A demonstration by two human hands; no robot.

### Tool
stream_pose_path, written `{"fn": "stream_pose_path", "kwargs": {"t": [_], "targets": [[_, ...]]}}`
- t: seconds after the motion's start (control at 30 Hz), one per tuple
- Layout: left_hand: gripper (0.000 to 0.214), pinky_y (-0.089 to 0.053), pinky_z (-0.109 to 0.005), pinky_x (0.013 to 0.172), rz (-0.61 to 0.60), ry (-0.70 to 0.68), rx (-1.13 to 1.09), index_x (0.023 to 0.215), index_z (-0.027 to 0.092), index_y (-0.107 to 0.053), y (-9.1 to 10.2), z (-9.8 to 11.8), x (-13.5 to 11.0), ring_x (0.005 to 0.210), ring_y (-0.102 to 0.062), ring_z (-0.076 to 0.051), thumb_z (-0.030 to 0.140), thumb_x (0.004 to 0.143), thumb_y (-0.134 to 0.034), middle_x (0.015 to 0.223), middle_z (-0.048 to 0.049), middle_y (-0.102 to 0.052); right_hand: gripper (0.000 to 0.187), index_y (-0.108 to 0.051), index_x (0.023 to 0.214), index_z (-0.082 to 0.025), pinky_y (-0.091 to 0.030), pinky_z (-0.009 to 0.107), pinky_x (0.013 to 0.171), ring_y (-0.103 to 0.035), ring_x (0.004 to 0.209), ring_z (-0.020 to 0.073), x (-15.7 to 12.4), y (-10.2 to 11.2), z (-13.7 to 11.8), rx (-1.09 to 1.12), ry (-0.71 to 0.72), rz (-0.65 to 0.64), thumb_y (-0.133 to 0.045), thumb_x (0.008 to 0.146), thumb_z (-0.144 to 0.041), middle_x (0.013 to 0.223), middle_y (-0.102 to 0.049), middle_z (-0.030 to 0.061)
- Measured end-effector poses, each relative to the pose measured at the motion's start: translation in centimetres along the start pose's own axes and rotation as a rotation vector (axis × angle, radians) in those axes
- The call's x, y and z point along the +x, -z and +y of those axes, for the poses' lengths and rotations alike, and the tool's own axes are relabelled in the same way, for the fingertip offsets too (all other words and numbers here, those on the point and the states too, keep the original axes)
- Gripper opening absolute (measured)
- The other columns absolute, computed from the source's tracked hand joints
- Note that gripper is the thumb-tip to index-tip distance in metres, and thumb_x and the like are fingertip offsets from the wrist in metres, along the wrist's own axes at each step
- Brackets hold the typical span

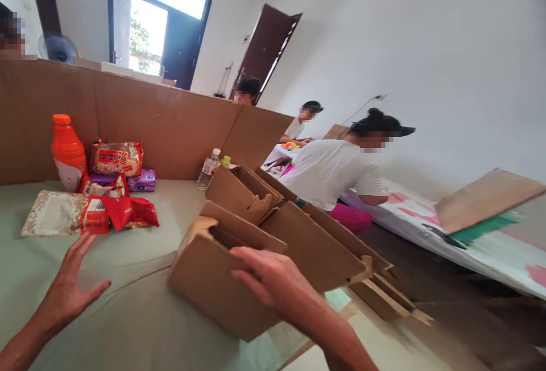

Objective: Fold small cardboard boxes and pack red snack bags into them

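We're handling the near cardboard box (222,291) at the right part of the counter (140,320), just in front of the other boxes (315,246); can't tell if its base is sitting flat. Best judgement: we should be spreading pressure along the straight wall and avoiding the ragged left rim, since that's likely weak. Right hand (268,274) is lying over the near wall's top edge, fingers bent; whether that grip is pinching cardboard, can't tell. Left hand (70,288) is hovering, spread, thumb out, holding nothing, near the red packet (132,213).
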State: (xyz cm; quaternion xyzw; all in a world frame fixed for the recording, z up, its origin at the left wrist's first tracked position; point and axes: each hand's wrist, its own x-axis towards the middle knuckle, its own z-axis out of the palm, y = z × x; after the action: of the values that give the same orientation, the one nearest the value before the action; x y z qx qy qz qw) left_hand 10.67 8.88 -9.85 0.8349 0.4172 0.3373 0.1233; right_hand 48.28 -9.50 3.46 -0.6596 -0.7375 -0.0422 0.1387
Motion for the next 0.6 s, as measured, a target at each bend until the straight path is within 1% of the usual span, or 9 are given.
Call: {"fn": "stream_pose_path", "kwargs": {"t": [0.07,0.13,0.2,0.27,0.33,0.43,0.5,0.53,0.6], "targets": [[0.096,-0.036,-0.065,0.117,-0.098,-0.012,-0.128,0.160,0.033,-0.014,2.3,1.8,-2.8,0.150,-0.032,-0.041,0.073,0.084,-0.058,0.168,-0.0129,-0.023,0.013,-0.064,0.098,-0.025,-0.046,0.029,0.072,-0.069,0.078,0.0183,0.5,-0.2,-4.5,0.036,0.251,-0.003,-0.058,0.092,-0.015,0.088,-0.075,0.0018],[0.114,-0.032,-0.068,0.117,-0.180,0.026,-0.216,0.162,0.034,-0.006,4.4,3.6,-5.6,0.152,-0.026,-0.045,0.085,0.074,-0.058,0.170,-0.0136,-0.016,0.014,-0.060,0.088,-0.023,-0.043,0.030,0.066,-0.062,0.065,0.0163,1.1,-0.6,-8.6,0.050,0.461,-0.034,-0.055,0.093,-0.012,0.075,-0.069,-0.0001],[0.126,-0.028,-0.068,0.118,-0.251,0.056,-0.278,0.162,0.034,0.000,5.5,4.9,-7.7,0.153,-0.022,-0.046,0.088,0.068,-0.062,0.171,-0.0144,-0.012,0.018,-0.059,0.086,-0.022,-0.039,0.032,0.059,-0.055,0.058,0.0158,1.5,-1.2,-11.9,0.064,0.631,-0.030,-0.050,0.094,-0.009,0.069,-0.065,-0.0002],[0.128,-0.028,-0.066,0.119,-0.300,0.077,-0.317,0.162,0.033,0.007,5.6,5.4,-9.0,0.153,-0.022,-0.045,0.082,0.070,-0.067,0.172,-0.0150,-0.009,0.020,-0.061,0.089,-0.021,-0.037,0.032,0.056,-0.052,0.056,0.0157,1.8,-1.9,-13.9,0.086,0.734,-0.010,-0.047,0.094,-0.007,0.069,-0.064,0.0002],[0.127,-0.029,-0.063,0.119,-0.319,0.100,-0.350,0.160,0.032,0.014,5.3,5.3,-9.5,0.153,-0.021,-0.045,0.076,0.075,-0.069,0.172,-0.0160,-0.004,0.021,-0.062,0.088,-0.020,-0.037,0.032,0.055,-0.053,0.055,0.0154,1.9,-2.3,-14.9,0.122,0.753,-0.010,-0.046,0.098,-0.011,0.067,-0.064,0.0001],[0.127,-0.027,-0.062,0.120,-0.314,0.104,-0.389,0.160,0.032,0.016,5.1,4.4,-9.3,0.153,-0.020,-0.045,0.077,0.076,-0.067,0.172,-0.0154,-0.003,0.035,-0.062,0.086,-0.021,-0.043,0.031,0.058,-0.059,0.059,0.0155,1.8,-1.5,-14.3,0.277,0.711,-0.043,-0.040,0.108,-0.038,0.069,-0.068,0.0010],[0.126,-0.028,-0.063,0.119,-0.296,0.107,-0.372,0.160,0.034,0.015,5.8,3.4,-9.1,0.152,-0.021,-0.045,0.076,0.075,-0.068,0.172,-0.0139,-0.006,0.044,-0.066,0.097,-0.023,-0.050,0.031,0.068,-0.068,0.072,0.0174,2.0,-0.3,-12.7,0.400,0.613,-0.004,-0.037,0.105,-0.055,0.081,-0.074,0.0040],[0.126,-0.029,-0.063,0.118,-0.282,0.110,-0.352,0.160,0.035,0.014,6.4,2.8,-9.1,0.152,-0.023,-0.046,0.075,0.074,-0.070,0.172,-0.0130,-0.006,0.042,-0.068,0.103,-0.024,-0.053,0.031,0.073,-0.071,0.079,0.0188,2.4,0.3,-11.7,0.443,0.537,0.038,-0.040,0.104,-0.056,0.088,-0.077,0.0054],[0.126,-0.035,-0.063,0.116,-0.242,0.130,-0.295,0.160,0.037,0.012,7.6,1.4,-9.5,0.150,-0.026,-0.047,0.073,0.073,-0.071,0.172,-0.0101,-0.007,0.031,-0.070,0.105,-0.026,-0.055,0.032,0.076,-0.072,0.085,0.0203,3.9,0.7,-9.4,0.481,0.352,0.115,-0.049,0.103,-0.048,0.094,-0.078,0.0061]]}}
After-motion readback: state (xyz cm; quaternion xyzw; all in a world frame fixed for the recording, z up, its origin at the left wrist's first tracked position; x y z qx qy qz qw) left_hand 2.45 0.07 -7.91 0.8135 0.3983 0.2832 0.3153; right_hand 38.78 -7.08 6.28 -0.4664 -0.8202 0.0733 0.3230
